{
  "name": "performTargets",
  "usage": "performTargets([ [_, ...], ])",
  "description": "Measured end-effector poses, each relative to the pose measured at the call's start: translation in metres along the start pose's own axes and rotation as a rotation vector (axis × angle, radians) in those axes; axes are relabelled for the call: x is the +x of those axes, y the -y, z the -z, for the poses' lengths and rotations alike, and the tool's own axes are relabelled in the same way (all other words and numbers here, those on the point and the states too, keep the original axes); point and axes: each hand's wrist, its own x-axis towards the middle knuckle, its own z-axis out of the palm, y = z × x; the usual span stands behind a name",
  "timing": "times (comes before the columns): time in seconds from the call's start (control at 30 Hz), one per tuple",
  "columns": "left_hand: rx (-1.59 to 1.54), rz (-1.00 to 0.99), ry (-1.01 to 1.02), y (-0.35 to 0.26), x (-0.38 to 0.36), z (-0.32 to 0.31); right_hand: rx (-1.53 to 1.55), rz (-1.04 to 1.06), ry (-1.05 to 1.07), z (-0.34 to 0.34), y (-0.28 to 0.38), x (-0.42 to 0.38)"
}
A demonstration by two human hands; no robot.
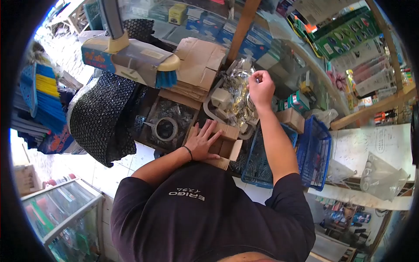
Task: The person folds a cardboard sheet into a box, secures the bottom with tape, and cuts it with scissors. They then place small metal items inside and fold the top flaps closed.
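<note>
My left hand [203, 142] lies with fingers spread on the flap of a small open cardboard box [228, 149] close to my chest. Farther forward, my right hand [262, 87] is raised over a heap of shiny clear plastic packets [242, 102] with gold and silver pieces inside. Its fingers are curled together, and whatever they may hold is hidden. The packets lie in a pale tray [211, 114], beside a white block-shaped item [221, 98]. Left of the box, a roll of tape [166, 129] rests on crumpled clear plastic.
Flattened cardboard [198, 65] is stacked ahead, beneath a broom head with blue bristles [166, 79]. Black bubble wrap [98, 115] bulges at the left. Two blue baskets, a nearer basket [257, 174] and a deeper-blue basket [315, 153], stand right. A glass case [65, 209] is lower left.
</note>
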Motion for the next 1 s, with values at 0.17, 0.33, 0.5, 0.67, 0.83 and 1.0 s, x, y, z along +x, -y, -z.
performTargets([
  [0.17, 0.022, 0.002, 0.018, -0.002, 0.002, 0.003, 0.498, -0.24, 0.025, 0.042, 0.024, -0.015],
  [0.33, 0.054, -0.001, 0.035, -0.005, 0.004, 0.007, 1.036, -0.608, -0.089, 0.1, -0.005, -0.084],
  [0.5, 0.07, -0.003, 0.033, -0.007, 0.004, 0.008, 1.564, -0.852, 0.046, 0.133, -0.041, -0.204],
  [0.67, 0.099, 0.015, 0.075, -0.012, 0.007, 0.012, 1.746, -0.891, 0.107, 0.132, -0.018, -0.281],
  [0.83, 0.125, 0.033, 0.104, -0.022, 0.009, 0.022, 1.87, -0.763, 0.313, 0.11, 0.014, -0.281],
  [1.0, 0.09, -0.024, 0.112, -0.032, 0.0, 0.026, 1.523, -0.722, 0.674, 0.109, 0.039, -0.247],
])
